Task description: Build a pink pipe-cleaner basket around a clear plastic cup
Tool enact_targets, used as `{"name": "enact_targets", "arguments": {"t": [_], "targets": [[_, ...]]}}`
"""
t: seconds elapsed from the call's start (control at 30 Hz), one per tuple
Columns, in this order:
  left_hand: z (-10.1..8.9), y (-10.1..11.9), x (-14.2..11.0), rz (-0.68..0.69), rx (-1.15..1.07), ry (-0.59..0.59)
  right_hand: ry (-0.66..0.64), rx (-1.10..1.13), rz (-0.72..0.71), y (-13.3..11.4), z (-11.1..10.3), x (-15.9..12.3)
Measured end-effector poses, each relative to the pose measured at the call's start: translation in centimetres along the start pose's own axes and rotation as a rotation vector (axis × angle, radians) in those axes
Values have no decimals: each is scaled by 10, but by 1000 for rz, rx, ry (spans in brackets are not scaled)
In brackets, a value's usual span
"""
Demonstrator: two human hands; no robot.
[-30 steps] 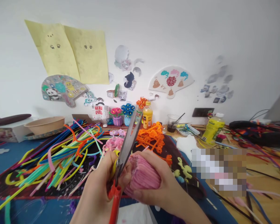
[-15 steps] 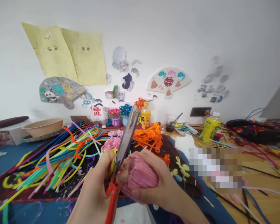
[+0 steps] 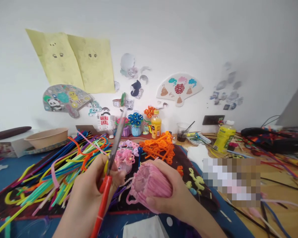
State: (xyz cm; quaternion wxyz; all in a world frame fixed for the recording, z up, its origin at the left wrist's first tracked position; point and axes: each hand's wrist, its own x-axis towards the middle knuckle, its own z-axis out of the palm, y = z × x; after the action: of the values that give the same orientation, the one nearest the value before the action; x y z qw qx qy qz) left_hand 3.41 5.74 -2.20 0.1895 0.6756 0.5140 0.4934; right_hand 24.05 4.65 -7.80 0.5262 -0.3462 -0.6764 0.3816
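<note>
My left hand [image 3: 103,183] is closed around a pair of scissors [image 3: 117,140] with red and yellow handles, their long blades pointing up and away. In my right hand [image 3: 175,188] lies a hollow pink pot [image 3: 159,186] made of fuzzy pipe cleaners, tilted so its open mouth faces left. Through the mouth a clear inner surface shows. Loose pink ends stick out at the rim, beside my left fingertips but apart from them. Behind the blades sits a heap of pink pipe-cleaner pieces [image 3: 125,157].
A pile of colourful pipe cleaners [image 3: 72,172] covers the dark mat's left side. Orange pipe-cleaner pieces [image 3: 161,147] lie at centre back, near an orange drink bottle [image 3: 156,125] and a blue-flowered pot [image 3: 136,127]. A yellow-green bottle [image 3: 223,138] and white tissue [image 3: 198,153] stand right.
My left hand with the scissors has moved left and down, away from the pot. The pot has turned, so its open mouth and loose ends now show.
</note>
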Motion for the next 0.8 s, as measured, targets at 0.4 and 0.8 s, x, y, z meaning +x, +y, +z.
{"name": "enact_targets", "arguments": {"t": [0.4,0.8], "targets": [[13,-1,-12,1,-75,-297,11,-219,4,-4,6,6],[17,1,-20,97,141,-288,1,-133,122,2,9,1]]}}
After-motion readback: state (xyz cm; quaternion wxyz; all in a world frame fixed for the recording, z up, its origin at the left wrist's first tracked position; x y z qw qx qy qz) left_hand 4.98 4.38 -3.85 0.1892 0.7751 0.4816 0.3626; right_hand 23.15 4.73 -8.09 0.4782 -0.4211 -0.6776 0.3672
